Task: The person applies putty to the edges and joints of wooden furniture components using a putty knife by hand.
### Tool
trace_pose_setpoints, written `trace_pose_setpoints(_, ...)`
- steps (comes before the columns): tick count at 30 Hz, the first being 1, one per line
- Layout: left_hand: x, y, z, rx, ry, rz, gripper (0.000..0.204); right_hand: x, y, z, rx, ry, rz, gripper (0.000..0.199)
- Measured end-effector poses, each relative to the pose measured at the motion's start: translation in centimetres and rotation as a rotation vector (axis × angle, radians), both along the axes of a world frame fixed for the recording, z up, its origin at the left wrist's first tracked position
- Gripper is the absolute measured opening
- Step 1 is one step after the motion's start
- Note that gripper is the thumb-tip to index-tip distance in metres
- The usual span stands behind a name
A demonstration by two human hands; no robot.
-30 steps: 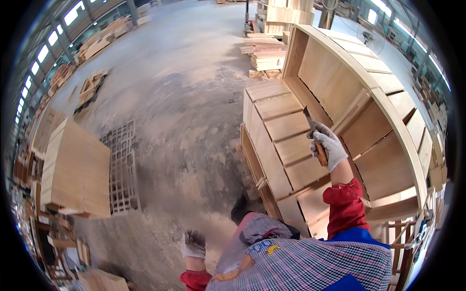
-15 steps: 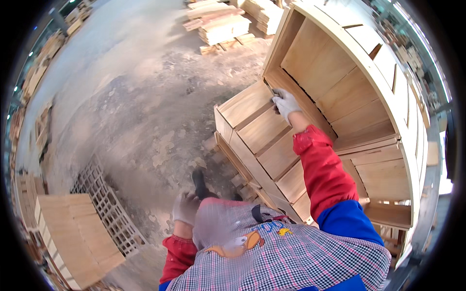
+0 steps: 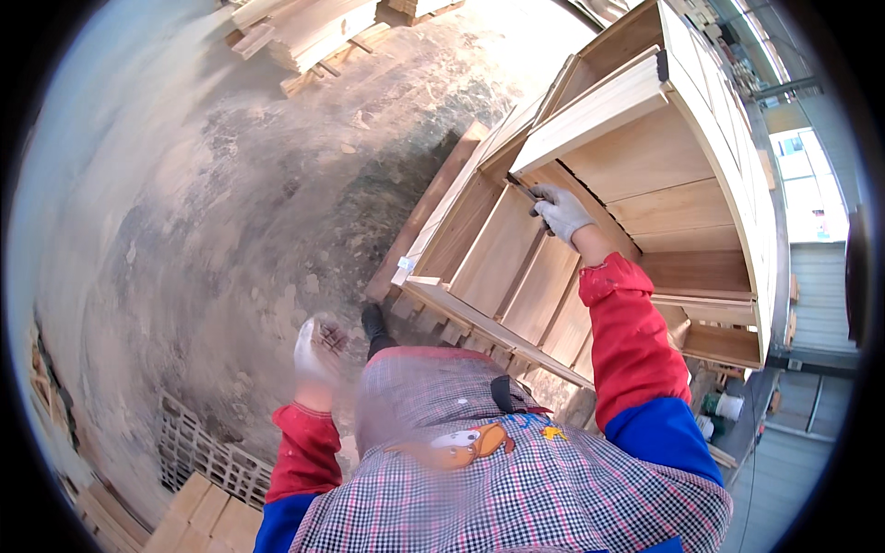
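My right hand (image 3: 560, 216), in a white glove, is closed around a slim dark tool (image 3: 521, 187); its exact kind is too small to make out. The tool's tip is close to an inner edge of a pale wooden cabinet frame (image 3: 728, 175) with one curved side. Beside that hand lies the cabinet's slatted wooden panel (image 3: 516, 253). My left hand (image 3: 318, 350), also gloved, hangs away from the wood over the floor. Its fingers look loosely apart, slightly blurred, and nothing shows in them.
A light board (image 3: 595, 124) crosses the cabinet's upper part. Stacked planks (image 3: 318, 32) lie on the floor at the far left. Near my left forearm are a grey plastic grid (image 3: 207, 442) and slatted wood (image 3: 198, 521). A dark shoe (image 3: 376, 330) stands beside the cabinet's low supports.
The view has turned, showing the cabinet from another angle with a board across its upper part. My left hand has swung left, away from the apron. The right hand still grips the tool.
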State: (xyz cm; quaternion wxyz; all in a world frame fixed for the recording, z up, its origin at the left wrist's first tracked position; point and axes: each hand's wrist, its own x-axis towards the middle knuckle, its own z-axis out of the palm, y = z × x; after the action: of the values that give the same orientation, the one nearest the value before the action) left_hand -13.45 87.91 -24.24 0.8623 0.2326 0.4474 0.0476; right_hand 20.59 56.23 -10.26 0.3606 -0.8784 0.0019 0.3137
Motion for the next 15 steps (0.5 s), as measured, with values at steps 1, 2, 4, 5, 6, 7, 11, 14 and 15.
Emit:
trace_pose_setpoints(1,0.9,1.2,-0.1,-0.008,-0.014,0.008,0.029,-0.1,0.3,0.1,0.0,0.017,-0.008,0.039)
trace_pose_setpoints(2,1.7,2.2,-0.5,-0.026,-0.008,-0.002,0.029,-0.3,0.6,0.4,0.0,0.035,-0.015,0.039)
trace_pose_setpoints(4,3.5,3.7,-1.6,-0.06,-0.005,-0.022,0.028,-0.7,1.0,1.1,0.038,0.096,-0.017,0.038)
trace_pose_setpoints(5,4.1,4.2,-2.1,-0.08,-0.01,-0.047,0.028,-1.4,1.4,1.5,0.077,0.144,-0.013,0.037)
trace_pose_setpoints(6,5.1,4.5,-2.2,-0.098,-0.019,-0.077,0.027,-1.9,1.5,1.8,0.118,0.185,-0.012,0.036)
trace_pose_setpoints(7,6.1,4.6,-2.3,-0.116,-0.028,-0.109,0.027,-2.3,1.3,2.0,0.144,0.196,0.001,0.036)
trace_pose_setpoints(11,10.0,3.5,-0.9,-0.082,0.0,-0.229,0.026,-5.9,-0.8,2.5,0.333,0.175,-0.192,0.034)
trace_pose_setpoints(14,13.3,2.0,0.3,-0.02,-0.016,-0.33,0.024,-9.8,-4.8,3.0,0.39,0.159,-0.447,0.033)
trace_pose_setpoints(15,14.1,1.5,0.7,0.014,-0.041,-0.359,0.023,-11.3,-6.6,3.3,0.459,0.137,-0.533,0.029)
